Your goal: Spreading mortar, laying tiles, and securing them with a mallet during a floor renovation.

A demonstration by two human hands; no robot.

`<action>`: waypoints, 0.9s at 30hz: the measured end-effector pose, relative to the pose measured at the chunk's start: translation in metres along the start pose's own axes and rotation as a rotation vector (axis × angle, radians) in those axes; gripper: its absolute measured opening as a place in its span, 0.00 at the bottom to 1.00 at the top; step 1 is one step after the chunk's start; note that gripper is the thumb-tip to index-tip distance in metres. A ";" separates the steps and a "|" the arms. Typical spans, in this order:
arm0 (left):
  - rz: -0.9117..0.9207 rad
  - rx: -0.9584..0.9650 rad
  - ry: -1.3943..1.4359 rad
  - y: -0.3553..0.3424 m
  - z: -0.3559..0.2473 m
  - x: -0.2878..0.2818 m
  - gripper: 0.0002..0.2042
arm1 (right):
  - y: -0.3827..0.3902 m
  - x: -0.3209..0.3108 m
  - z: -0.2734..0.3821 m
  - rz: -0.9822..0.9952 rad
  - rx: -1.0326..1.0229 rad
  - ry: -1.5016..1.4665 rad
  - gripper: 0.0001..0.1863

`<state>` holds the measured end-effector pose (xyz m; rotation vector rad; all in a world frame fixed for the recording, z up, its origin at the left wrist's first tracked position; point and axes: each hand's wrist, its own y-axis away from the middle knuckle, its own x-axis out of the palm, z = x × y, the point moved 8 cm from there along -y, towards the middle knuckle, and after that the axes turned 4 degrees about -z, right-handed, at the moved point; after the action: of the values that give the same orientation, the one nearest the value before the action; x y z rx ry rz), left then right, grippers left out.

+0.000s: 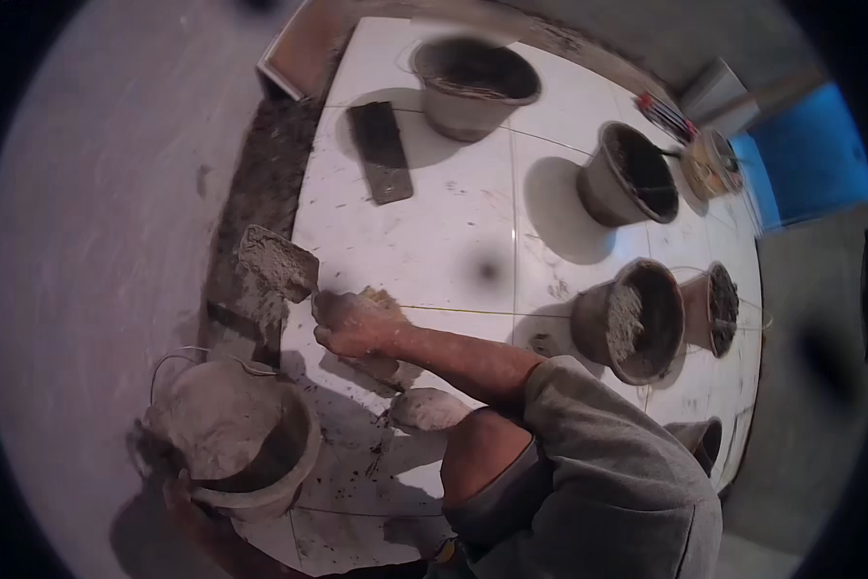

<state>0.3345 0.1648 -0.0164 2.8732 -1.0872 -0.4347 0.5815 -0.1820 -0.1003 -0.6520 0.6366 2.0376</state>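
Observation:
My right hand is closed round the handle of a trowel, whose flat blade carries a heap of wet grey mortar. The blade is over the dark strip between the wall and the white tiles. Close to me on the left stands a bucket with a wire handle, holding grey mortar on one side. My left hand grips the outer side of this bucket; it lies in shadow and its fingers show poorly. Beneath my right wrist a mortar-stained lump, blurred in outline, lies on the tiles.
A dark rectangular float lies beside a large bucket. Several more buckets stand on the right, among them one tilted bucket with mortar inside. The grey wall rises at left. My bent knee is close below my right arm.

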 end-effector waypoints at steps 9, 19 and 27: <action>0.200 -0.039 0.395 -0.009 -0.084 0.154 0.15 | 0.120 -0.082 -0.094 -0.231 0.362 -0.515 0.20; 0.462 0.070 0.402 0.014 -0.069 0.291 0.15 | 0.225 -0.132 -0.128 -0.728 0.454 -0.676 0.25; 0.734 -0.004 0.402 0.071 -0.070 0.344 0.14 | 0.236 -0.133 -0.153 -0.920 0.497 -1.065 0.30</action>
<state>0.5537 -0.1178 -0.0240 2.1652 -1.8682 0.1703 0.4745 -0.4731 -0.0802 0.4144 0.1074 1.0269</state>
